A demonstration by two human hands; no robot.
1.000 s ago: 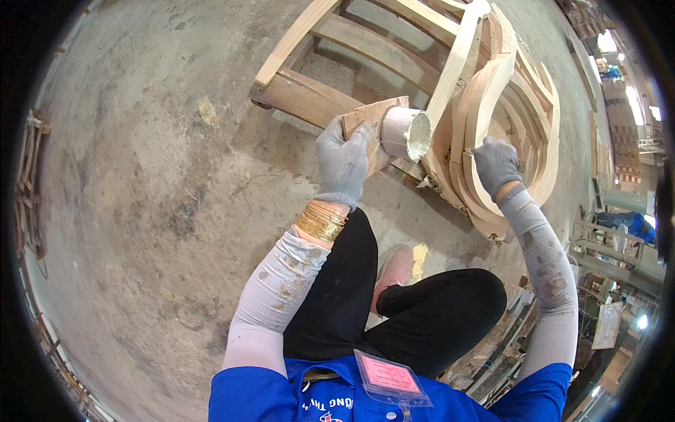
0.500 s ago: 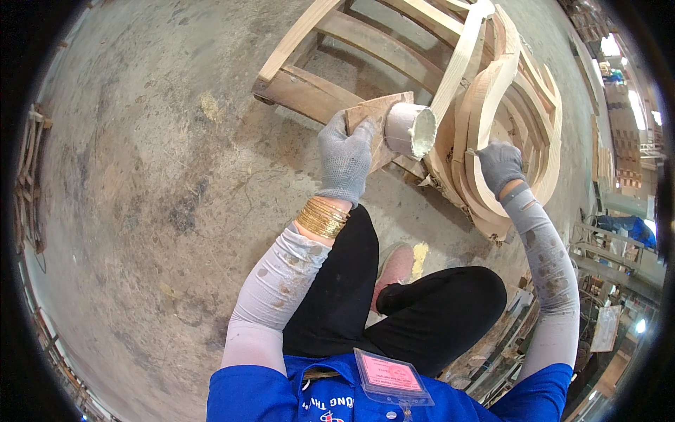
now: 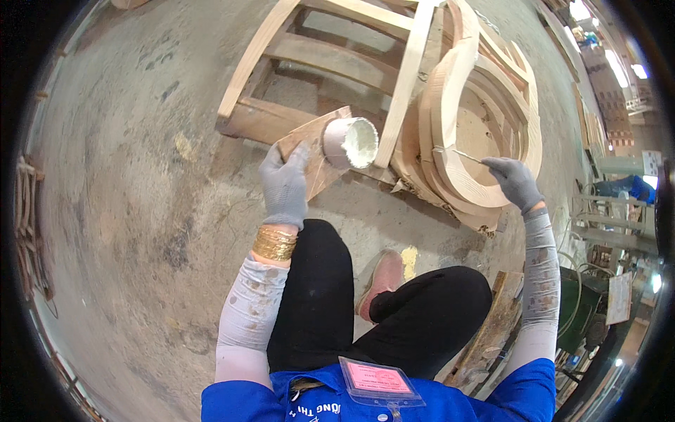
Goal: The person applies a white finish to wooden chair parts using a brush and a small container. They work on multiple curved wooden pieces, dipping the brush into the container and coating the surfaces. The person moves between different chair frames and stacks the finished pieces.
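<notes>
My left hand (image 3: 285,186) is gloved in grey and grips the edge of a thin wooden board (image 3: 320,179). On that board sits a white cup (image 3: 339,144), tilted with its mouth to the right and pale paste coating its inside. My gloved right hand (image 3: 515,183) is closed on a thin stick (image 3: 467,156). The stick's tip reaches the face of a pale curved wooden frame (image 3: 444,119), which lies in a stack of similar rounded pieces. Whether the tip carries paste is too small to tell.
Beside the stack, a slatted wooden frame (image 3: 330,56) stands on the concrete floor (image 3: 140,232). Wooden pieces (image 3: 31,225) are piled at the far left. Planks (image 3: 492,323) lie near my right elbow, with dark green equipment (image 3: 583,309) beyond.
The view has shifted, so the frames appear further left. My left hand has moved left with the board and cup. My right hand has drawn right from the curved frame, showing more stick.
</notes>
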